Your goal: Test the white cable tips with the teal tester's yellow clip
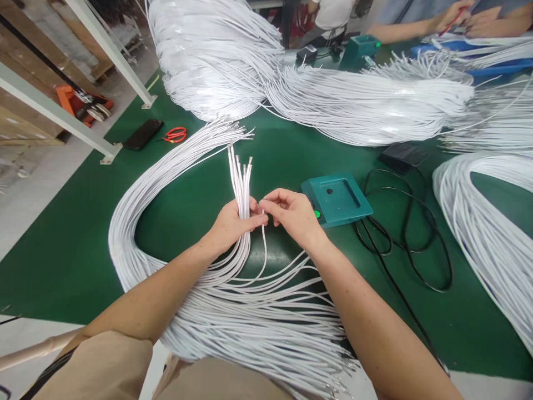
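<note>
My left hand (234, 223) is closed round a small bunch of white cables (240, 191), whose tipped ends stand up above the fist. Just to its right, my right hand (291, 214) pinches the end of a single white cable (265, 250), with the fingertips of both hands almost meeting there. That cable curves down into a large bundle of white cables (120, 239), which bends round on the left and spreads under my forearms. To the right of my right hand sits a teal device (343, 203) with a recessed top and a green lit button.
Big coils of white cable (208, 50) lie at the back, with more cable (478, 222) at the right. Red-handled scissors (175, 134) and a black phone (144, 134) rest at the left. Black cords (410, 233) loop beside the device. Another person's hands (462, 19) work at the far right.
</note>
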Demonstrator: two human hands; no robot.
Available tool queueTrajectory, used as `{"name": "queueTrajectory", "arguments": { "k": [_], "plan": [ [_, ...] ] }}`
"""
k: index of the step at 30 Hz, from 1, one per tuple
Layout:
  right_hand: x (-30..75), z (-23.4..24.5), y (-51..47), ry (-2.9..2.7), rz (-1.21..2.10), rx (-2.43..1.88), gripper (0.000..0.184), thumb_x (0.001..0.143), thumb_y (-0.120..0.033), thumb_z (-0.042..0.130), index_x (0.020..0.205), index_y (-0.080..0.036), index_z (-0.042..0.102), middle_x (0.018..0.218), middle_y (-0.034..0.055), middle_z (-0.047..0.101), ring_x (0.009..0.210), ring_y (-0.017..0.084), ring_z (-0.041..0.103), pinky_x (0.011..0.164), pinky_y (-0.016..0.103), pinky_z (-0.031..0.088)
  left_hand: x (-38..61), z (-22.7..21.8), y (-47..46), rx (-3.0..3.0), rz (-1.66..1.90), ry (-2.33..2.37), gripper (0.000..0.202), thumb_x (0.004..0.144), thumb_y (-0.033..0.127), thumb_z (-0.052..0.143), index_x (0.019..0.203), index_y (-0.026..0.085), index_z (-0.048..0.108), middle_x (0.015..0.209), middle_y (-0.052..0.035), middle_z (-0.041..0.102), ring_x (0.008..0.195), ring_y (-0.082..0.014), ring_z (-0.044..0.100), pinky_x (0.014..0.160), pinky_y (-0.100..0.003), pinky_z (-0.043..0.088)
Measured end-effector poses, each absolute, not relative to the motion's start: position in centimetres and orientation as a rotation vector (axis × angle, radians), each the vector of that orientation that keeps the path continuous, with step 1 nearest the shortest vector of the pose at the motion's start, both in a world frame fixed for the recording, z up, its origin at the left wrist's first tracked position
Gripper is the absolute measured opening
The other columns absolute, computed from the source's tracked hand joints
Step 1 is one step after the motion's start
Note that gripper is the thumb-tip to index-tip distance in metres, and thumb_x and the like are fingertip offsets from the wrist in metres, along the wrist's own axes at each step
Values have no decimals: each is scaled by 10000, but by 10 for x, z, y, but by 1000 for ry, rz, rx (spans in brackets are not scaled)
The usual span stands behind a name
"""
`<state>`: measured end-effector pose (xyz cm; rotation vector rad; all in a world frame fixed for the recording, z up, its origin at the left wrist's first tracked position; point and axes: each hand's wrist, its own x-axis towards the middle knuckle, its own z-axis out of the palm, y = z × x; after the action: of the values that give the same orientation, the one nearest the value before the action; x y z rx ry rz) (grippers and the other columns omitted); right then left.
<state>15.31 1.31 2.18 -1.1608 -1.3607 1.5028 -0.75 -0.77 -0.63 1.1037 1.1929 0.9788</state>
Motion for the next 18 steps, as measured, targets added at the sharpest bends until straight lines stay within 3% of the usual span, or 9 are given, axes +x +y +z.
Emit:
{"name": "queueTrajectory", "arguments": {
  "k": [6, 11, 16, 18],
  "plan": [
    [152, 15, 15, -1120, 1695, -1068, 205, 678, -334, 722, 662, -148, 638, 582, -30, 556, 479, 59, 422, 478, 224, 341, -6, -1, -8, 1096, 990, 1203, 357, 649, 275, 795, 814, 174, 495, 736, 21, 639, 613, -99, 595, 535, -217, 404],
    [152, 14, 15, -848, 1978, -932, 241, 677, -278, 716, 555, -152, 550, 518, -54, 455, 460, 49, 366, 465, 218, 316, -8, 3, -10, 1143, 1002, 1160, 309, 730, 244, 723, 788, 187, 424, 751, 6, 664, 642, -113, 625, 526, -214, 402],
    [153, 13, 17, -875, 1940, -981, 338, 743, -488, 674, 709, -152, 651, 500, -69, 412, 434, 60, 370, 455, 224, 324, -4, 5, -13, 1242, 905, 1154, 281, 769, 240, 687, 816, 191, 414, 777, -19, 694, 663, -141, 664, 537, -228, 424],
    [152, 13, 16, -910, 1943, -1002, 365, 727, -506, 690, 663, -152, 629, 493, -67, 417, 423, 58, 377, 444, 224, 309, -2, 5, -15, 1237, 882, 1151, 284, 759, 248, 700, 823, 187, 430, 758, -18, 690, 661, -150, 671, 553, -238, 441]
  ]
}}
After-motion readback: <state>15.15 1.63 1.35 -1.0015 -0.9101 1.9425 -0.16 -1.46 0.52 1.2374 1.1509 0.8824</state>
